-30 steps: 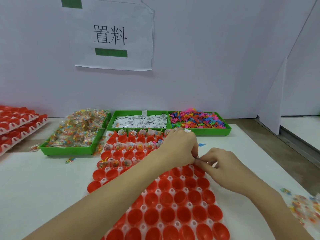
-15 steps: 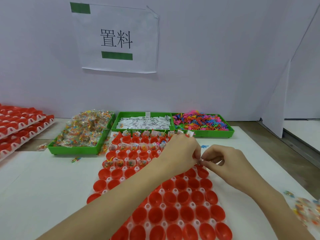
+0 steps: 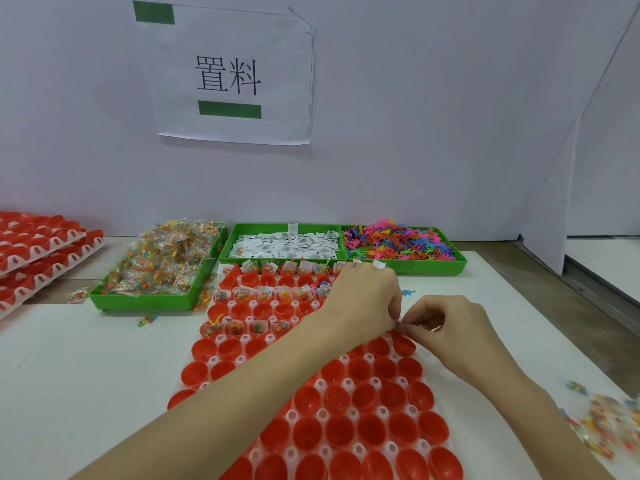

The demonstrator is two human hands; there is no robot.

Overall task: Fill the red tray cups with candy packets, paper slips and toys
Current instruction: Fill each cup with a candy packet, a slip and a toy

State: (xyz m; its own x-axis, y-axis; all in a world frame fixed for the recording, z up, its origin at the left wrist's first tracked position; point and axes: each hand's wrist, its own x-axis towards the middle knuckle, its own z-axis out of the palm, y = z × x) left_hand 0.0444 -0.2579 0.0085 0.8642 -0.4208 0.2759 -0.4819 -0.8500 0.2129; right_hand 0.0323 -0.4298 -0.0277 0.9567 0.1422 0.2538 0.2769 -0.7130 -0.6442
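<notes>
From the head camera, your left hand (image 3: pixel 363 299) and right hand (image 3: pixel 453 327) meet fingertip to fingertip over the red plastic cup tray (image 3: pixel 363 403), both pinching something tiny; what it is cannot be told. Beyond it stand green bins of candy packets (image 3: pixel 162 265), paper slips (image 3: pixel 287 244) and bright toys (image 3: pixel 398 242).

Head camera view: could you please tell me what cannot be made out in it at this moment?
- What the left hand and right hand pinch between them: too small, hidden by fingertips.
- Cups of the red tray under the left forearm: covered.
- Tray's near rows: cut off by the bottom edge.
- Print on the paper slips: too small.
- Loose candy packets at right: blurred.
</notes>
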